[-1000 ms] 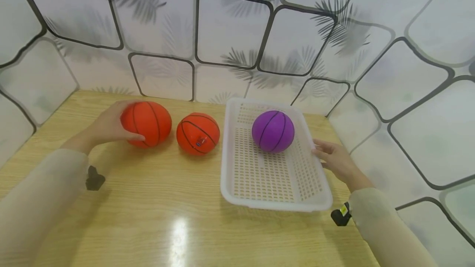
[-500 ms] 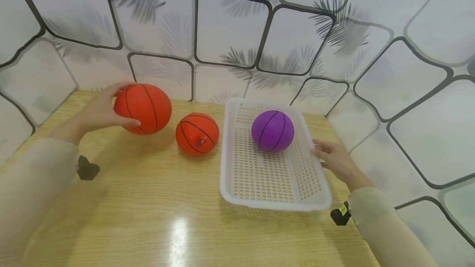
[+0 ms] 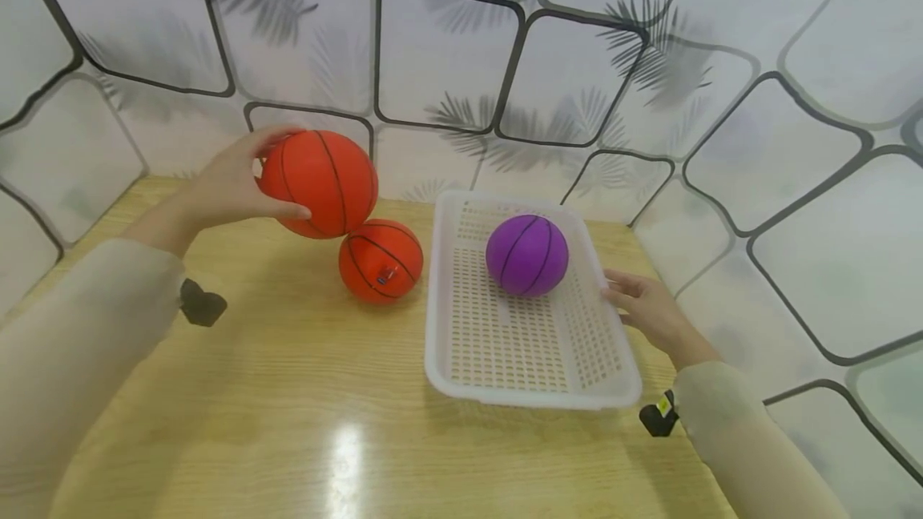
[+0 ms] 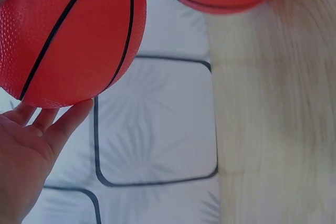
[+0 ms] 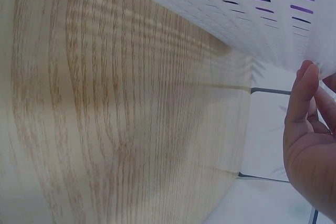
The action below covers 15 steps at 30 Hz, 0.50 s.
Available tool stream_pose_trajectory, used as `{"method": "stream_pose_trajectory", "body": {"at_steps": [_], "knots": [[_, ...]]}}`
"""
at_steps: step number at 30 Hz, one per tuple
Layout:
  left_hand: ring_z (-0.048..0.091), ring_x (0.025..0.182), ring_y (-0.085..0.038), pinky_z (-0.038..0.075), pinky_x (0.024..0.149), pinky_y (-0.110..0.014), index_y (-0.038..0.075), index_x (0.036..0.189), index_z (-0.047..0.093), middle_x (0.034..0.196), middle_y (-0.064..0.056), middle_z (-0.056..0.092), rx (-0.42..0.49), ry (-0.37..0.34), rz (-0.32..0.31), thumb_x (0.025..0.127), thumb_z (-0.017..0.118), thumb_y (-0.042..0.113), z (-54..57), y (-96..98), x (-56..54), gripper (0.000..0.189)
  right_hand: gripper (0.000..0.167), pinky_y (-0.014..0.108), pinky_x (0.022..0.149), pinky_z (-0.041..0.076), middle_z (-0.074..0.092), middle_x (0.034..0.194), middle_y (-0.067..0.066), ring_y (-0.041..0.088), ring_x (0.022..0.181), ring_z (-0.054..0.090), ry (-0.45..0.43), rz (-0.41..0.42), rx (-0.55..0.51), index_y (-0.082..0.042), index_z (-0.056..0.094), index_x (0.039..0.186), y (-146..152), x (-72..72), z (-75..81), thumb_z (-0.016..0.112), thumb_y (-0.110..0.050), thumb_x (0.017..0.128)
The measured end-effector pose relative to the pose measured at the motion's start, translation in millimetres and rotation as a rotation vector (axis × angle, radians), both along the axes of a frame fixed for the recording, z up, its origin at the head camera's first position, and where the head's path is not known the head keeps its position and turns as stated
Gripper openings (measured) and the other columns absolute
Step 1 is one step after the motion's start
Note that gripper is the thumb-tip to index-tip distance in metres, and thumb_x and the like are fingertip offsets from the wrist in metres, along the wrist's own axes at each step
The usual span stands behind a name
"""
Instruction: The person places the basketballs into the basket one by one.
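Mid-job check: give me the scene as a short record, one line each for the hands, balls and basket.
left hand: grips a red ball, raised above the table
right hand: touches the white basket at its right rim
second red ball: on the table, left of the basket
purple ball: inside the basket
basket contents: one ball
balls in view: three
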<state>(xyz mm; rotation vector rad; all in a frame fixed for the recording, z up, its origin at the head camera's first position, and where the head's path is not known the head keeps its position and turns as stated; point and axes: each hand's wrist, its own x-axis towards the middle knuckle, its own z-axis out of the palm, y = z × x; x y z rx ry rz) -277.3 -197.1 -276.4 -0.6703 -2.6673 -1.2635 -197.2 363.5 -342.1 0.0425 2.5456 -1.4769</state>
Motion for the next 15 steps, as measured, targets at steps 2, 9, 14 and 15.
{"method": "stream_pose_trajectory", "body": {"at_steps": [2,9,14,15], "knots": [[0.039,0.121,-0.037,0.047,0.085,-0.06,0.02,0.146,0.034,0.139,-0.014,0.042,0.013,0.018,-0.027,0.066,0.089,0.017,4.0,9.4,-1.5,0.097,0.057,0.04,0.091,0.049,0.045,0.136,0.029,0.018,0.106,0.059,0.0,0.004,-0.001,0.001,0.033,0.145,-0.1,-0.3,-0.5,0.055,-0.02,0.098],[0.039,0.122,-0.028,0.051,0.083,-0.051,0.022,0.144,0.037,0.137,-0.006,0.043,0.087,0.0,-0.161,0.066,0.089,0.014,15.0,49.9,-0.7,0.094,0.056,0.039,0.089,0.05,0.045,0.136,0.029,0.013,0.101,0.06,0.003,-0.003,-0.009,0.001,0.033,0.145,0.2,-1.2,-0.6,0.055,-0.019,0.098],[0.04,0.121,-0.024,0.053,0.081,-0.046,0.021,0.144,0.037,0.135,-0.004,0.045,0.121,0.005,-0.232,0.064,0.089,0.014,16.7,78.2,2.7,0.096,0.057,0.04,0.09,0.049,0.045,0.136,0.029,0.017,0.104,0.06,0.002,0.003,0.003,0.001,0.032,0.146,-0.4,-0.2,-0.5,0.055,-0.021,0.098],[0.041,0.12,-0.024,0.053,0.081,-0.045,0.021,0.144,0.038,0.134,-0.004,0.045,0.128,0.012,-0.25,0.064,0.089,0.014,16.8,83.8,3.3,0.095,0.057,0.04,0.09,0.049,0.045,0.136,0.029,0.018,0.105,0.06,0.002,0.003,0.006,0.001,0.032,0.146,-0.5,0.0,-0.4,0.055,-0.021,0.098]]}}
